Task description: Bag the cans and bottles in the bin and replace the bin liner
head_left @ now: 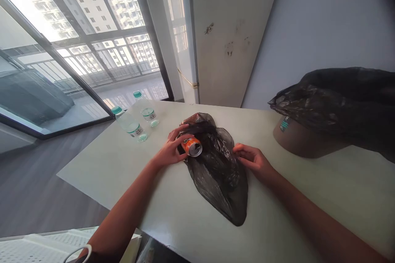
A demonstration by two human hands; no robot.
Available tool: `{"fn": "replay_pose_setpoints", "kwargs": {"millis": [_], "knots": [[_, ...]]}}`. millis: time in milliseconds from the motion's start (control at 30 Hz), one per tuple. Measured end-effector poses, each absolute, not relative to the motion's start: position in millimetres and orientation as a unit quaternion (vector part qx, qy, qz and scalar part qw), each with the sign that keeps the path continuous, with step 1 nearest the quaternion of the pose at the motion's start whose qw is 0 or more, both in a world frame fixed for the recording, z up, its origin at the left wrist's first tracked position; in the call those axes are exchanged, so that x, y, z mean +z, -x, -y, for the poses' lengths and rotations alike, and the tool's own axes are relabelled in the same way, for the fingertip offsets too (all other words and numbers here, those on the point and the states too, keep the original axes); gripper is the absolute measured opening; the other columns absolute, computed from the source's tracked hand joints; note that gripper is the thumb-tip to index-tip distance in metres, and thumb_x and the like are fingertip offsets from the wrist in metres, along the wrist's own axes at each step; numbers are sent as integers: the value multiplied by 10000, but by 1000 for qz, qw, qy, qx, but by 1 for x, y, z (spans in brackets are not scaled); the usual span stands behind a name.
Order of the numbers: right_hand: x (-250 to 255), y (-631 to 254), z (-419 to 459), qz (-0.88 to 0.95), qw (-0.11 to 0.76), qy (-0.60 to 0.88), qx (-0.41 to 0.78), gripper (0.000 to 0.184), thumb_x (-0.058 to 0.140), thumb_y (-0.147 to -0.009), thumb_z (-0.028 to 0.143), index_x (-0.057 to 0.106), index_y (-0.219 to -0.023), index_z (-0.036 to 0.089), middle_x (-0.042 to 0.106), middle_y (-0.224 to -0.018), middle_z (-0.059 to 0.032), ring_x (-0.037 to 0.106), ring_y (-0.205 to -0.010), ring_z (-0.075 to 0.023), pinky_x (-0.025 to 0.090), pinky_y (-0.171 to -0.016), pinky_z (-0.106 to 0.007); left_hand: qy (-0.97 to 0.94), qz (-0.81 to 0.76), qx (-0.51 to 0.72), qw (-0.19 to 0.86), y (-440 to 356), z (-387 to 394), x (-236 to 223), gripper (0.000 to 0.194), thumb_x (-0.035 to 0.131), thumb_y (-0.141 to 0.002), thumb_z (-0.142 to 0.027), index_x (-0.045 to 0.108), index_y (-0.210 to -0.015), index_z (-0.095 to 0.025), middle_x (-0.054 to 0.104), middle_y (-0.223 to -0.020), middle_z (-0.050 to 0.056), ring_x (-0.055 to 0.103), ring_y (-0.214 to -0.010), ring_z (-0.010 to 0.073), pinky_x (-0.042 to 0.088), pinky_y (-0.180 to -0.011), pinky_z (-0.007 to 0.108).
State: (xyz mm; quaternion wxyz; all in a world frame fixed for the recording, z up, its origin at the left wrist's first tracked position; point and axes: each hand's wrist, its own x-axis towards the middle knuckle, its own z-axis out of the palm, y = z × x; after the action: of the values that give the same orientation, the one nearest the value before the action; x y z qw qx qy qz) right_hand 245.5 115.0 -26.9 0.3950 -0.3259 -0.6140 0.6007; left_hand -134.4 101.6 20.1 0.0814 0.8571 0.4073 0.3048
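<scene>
An orange drink can [191, 146] lies tilted on a black plastic bag [216, 176], its opened top facing me. My left hand [173, 146] is closed around the can from its left side, fingers over the top and thumb below. The bag is spread out and crumpled on the white table [173, 213], with part of it bunched up behind the can. At the bag's right edge, my right hand [251, 158] pinches the thin plastic between thumb and fingers.
Two clear plastic bottles with green caps, a nearer bottle [129, 125] and a farther bottle [146, 111], stand at the table's left. To the right is a brown bin [304, 139] lined with a black bag [336, 102]. Behind the table rises a stained cabinet side [228, 65].
</scene>
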Motion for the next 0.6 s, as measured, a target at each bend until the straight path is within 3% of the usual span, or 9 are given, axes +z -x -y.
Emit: {"fn": "replay_pose_setpoints", "kwargs": {"millis": [100,200,300,433,600], "knots": [[-25,-245,-115,614,393,332,599,336,812,-919,527,748,-1020,212,644,-945,-56,606,-889,-219,508,-806,-328,-796,-428,414,106,135,-102,22,665,858,-866,-556,591,-1402,-268,331,-1708,181,438,-1574,385,445,-1268,580],[-24,-245,-115,612,397,340,593,321,823,-913,510,751,-1008,212,657,-966,-54,624,-920,-221,518,-836,-323,-687,-499,520,97,140,-107,17,833,817,-800,-765,537,-1405,-267,424,-1619,191,512,-1504,376,520,-1189,541],[-23,-245,-115,620,394,331,592,278,803,-939,485,747,-998,219,650,-972,-42,623,-938,-214,510,-856,-312,-561,-576,586,102,146,-114,8,710,778,-878,-690,532,-1387,-261,561,-1440,149,640,-1315,297,594,-1024,416],[-18,-244,-113,628,382,328,594,302,785,-946,510,737,-969,212,647,-961,-47,627,-932,-227,516,-859,-330,-494,-663,551,109,158,-122,-5,622,820,-864,-573,581,-1327,-233,628,-1306,121,678,-1086,252,582,-781,329],[-20,-244,-114,623,385,323,599,317,810,-924,521,752,-995,217,668,-986,-51,644,-940,-231,528,-867,-330,-515,-694,496,86,169,-132,-14,661,849,-801,-454,565,-1340,-195,617,-1296,136,687,-984,248,582,-852,407]]}}
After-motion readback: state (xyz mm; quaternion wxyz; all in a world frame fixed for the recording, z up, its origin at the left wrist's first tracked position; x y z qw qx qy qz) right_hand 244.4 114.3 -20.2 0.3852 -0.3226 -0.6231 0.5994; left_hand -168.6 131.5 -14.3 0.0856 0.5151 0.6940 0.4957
